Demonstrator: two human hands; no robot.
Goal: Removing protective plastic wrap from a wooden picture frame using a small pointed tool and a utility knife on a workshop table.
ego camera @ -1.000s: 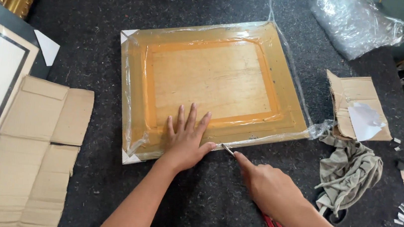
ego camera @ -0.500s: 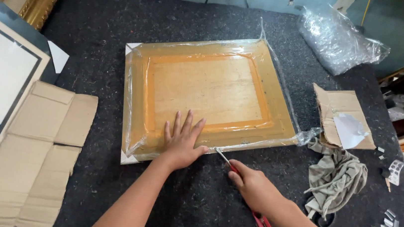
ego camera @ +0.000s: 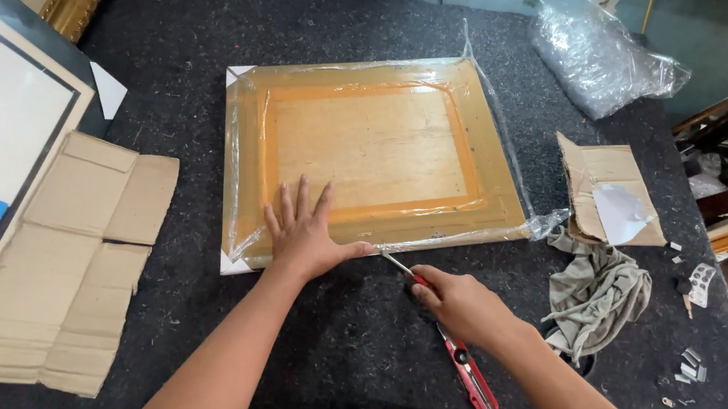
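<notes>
Plastic-wrapped wooden frame [ego camera: 374, 156] lies flat, back side up, in the middle of the dark felt table [ego camera: 190, 60]. Left hand [ego camera: 305, 236] presses on its 6 o'clock edge, fingers spread open. Right hand [ego camera: 460, 303] is closed around a red utility knife [ego camera: 449, 341] (blade tip at the wrap's edge). Grey rag [ego camera: 598, 292] lies at 3 o'clock.

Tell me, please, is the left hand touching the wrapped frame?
Touching. The head view shows the left hand lying flat, fingers spread, on the near edge of the wrapped frame, with no gap.
</notes>
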